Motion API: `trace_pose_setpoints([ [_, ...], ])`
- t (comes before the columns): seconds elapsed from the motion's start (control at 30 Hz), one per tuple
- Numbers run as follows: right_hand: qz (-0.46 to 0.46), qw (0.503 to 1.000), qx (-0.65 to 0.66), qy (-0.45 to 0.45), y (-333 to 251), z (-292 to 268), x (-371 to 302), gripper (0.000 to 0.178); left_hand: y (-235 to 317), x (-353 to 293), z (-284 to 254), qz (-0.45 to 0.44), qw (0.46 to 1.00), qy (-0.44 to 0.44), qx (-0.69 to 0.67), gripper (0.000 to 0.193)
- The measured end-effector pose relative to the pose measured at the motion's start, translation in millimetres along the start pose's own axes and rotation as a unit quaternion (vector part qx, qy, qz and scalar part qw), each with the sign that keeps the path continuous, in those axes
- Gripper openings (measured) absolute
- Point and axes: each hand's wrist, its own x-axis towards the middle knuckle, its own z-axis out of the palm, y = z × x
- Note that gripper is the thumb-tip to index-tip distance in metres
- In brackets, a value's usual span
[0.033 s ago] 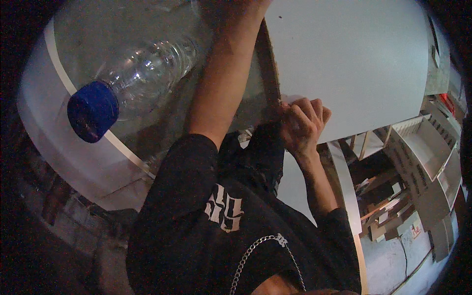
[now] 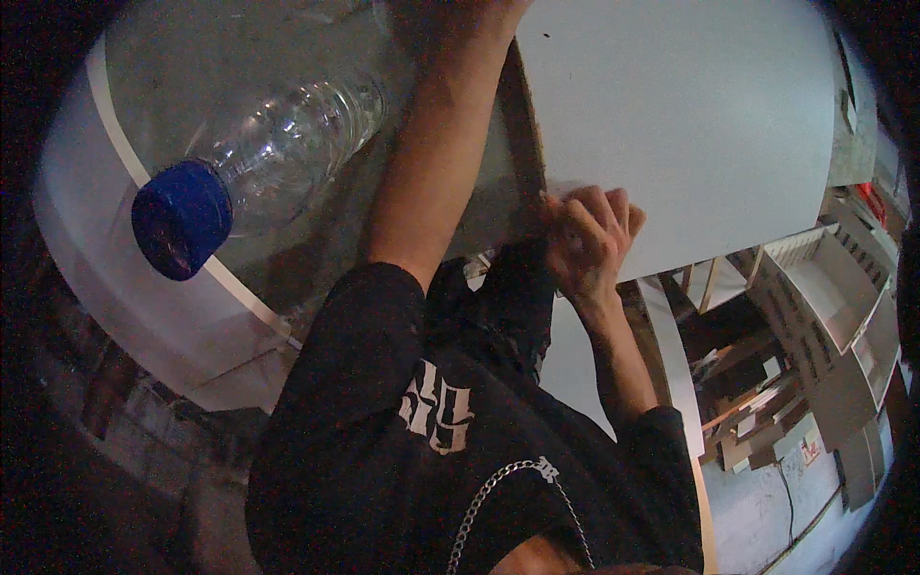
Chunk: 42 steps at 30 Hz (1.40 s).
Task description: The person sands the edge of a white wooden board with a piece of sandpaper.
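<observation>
White panel (image 2: 680,125), right hand (image 2: 589,230) curling fingers closed at its edge, left forearm (image 2: 431,163) passing blue-capped plastic bottle (image 2: 287,139), left fingers unseen

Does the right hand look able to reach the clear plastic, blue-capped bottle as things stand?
Probably not directly: the bare left forearm lies between the right hand and the bottle.

Dim, grainy; panel (image 2: 690,134) softly lit; glints on bottle (image 2: 287,144); lower left murky; edges bowed, corners black.

This looks like a workshop: a large white board (image 2: 690,134), an open box (image 2: 832,287) and jumbled loose pieces (image 2: 757,410).
</observation>
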Motion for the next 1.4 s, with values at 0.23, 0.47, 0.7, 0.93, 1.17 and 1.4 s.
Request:
trace_pose_setpoints([
  [0.23,-0.024,0.999,-0.029,-0.009,2.1,2.3,-9.7,0.014,-4.5,-3.8,15.7,0.006,0.999,0.028,-0.015,0.068],
  [0.47,-0.003,0.999,-0.03,-0.017,7.7,6.4,-1.6,0.03,-2.9,-5.5,20.5,-0.003,0.999,0.013,-0.045,0.069],
  [0.7,-0.029,0.999,-0.025,0.016,4.3,8.1,17.7,0.005,-0.1,0.9,14.2,0.002,1.0,0.009,-0.023,0.069],
  [0.93,0.074,0.991,0.1,0.052,12.1,-23.8,23.3,0.017,-4.8,-3.8,12.8,-0.003,1.0,0.015,-0.021,0.069],
  [1.17,-0.001,0.999,0.016,0.029,19.0,-10.2,-5.8,0.019,0.9,3.5,11.7,0.01,1.0,0.019,-0.008,0.067],
  [1.4,-0.016,0.995,0.064,0.071,13.5,22.9,71.8,0.012,-2.4,-0.5,25.3,0.021,0.999,0.037,-0.02,0.066],
])
